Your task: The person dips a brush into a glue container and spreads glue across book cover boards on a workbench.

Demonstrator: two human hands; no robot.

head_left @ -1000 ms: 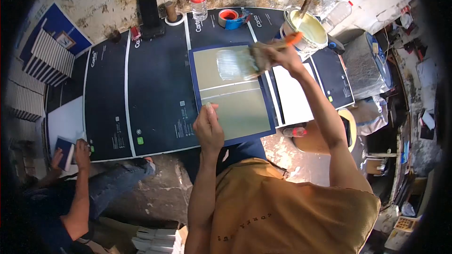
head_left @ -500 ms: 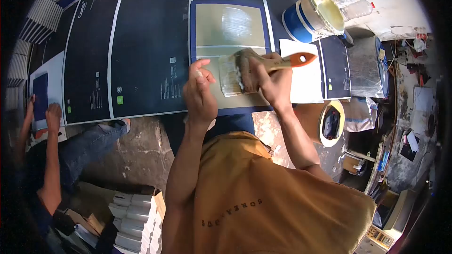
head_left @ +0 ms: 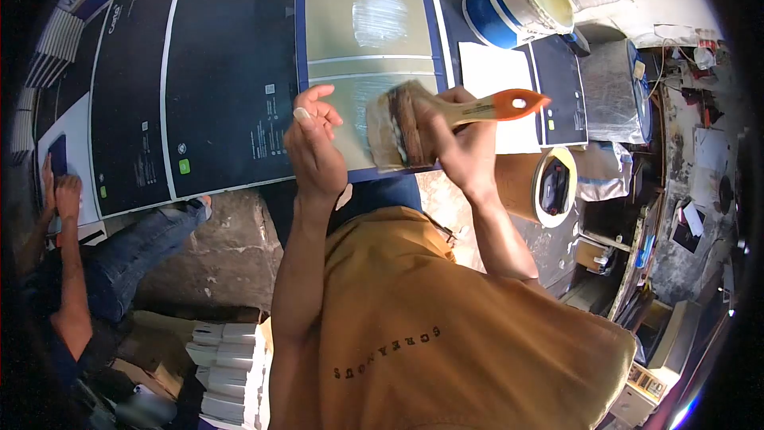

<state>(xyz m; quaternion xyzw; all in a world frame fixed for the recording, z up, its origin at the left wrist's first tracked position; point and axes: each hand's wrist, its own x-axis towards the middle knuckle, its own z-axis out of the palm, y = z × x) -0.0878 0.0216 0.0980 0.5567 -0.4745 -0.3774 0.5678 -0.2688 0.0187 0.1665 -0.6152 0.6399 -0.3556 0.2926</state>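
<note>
My right hand (head_left: 459, 142) grips a wide paintbrush (head_left: 434, 122) with an orange handle; its wet bristles hover over the near half of a blue-edged board with two grey-green panels (head_left: 362, 40). A white streak of glue shines on the far panel. My left hand (head_left: 312, 143) floats just left of the brush with fingers spread, holding nothing, above the board's near left edge. The board lies on dark printed sheets (head_left: 215, 72).
A blue-and-white bucket of pale glue (head_left: 521, 4) with a stick stands at the far right. A white sheet (head_left: 489, 84) lies right of the board. Another person's hands (head_left: 60, 191) press a blue cover at the far left. Stacked booklets (head_left: 231, 374) sit near my leg.
The brush came from the far panel back to the near panel, leaving a white streak behind. My left hand lifted off the board's edge and opened. The view tilted downward.
</note>
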